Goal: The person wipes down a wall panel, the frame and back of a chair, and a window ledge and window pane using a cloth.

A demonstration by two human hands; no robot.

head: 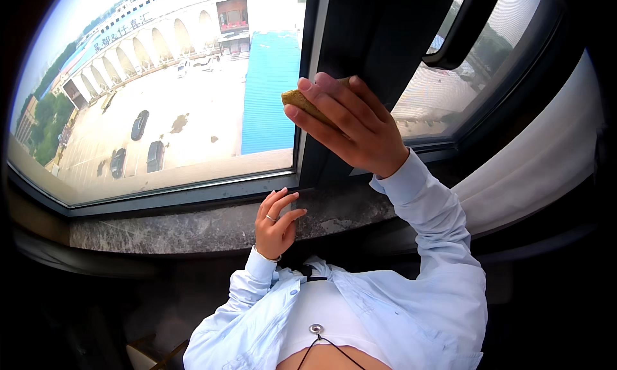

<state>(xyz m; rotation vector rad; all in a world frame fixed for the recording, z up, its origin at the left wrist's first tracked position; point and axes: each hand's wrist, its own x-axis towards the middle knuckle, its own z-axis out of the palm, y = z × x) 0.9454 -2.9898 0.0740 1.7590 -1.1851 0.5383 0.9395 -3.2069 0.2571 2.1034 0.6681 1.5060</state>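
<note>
My right hand [354, 124] is raised at the window frame and grips a yellow-brown cloth or sponge [308, 103], folded under the fingers. The held piece lies over the dark upright [354, 37] between two window panes, its left end near the edge of the large window pane [202, 109]. Whether it touches the frame or glass, I cannot tell. Lower and to the left, my left hand [277, 223], with a ring on one finger, is held above the stone windowsill [164, 230]. Its fingers are apart and slightly bent, with nothing in them.
A black window handle [460, 32] stands out at the upper right, in front of the smaller pane. A white curtain [535, 153] hangs at the right. Through the glass, parked cars and a blue roof [271, 95] show far below. A pale object with gold-coloured edges [149, 353] is at the bottom left.
</note>
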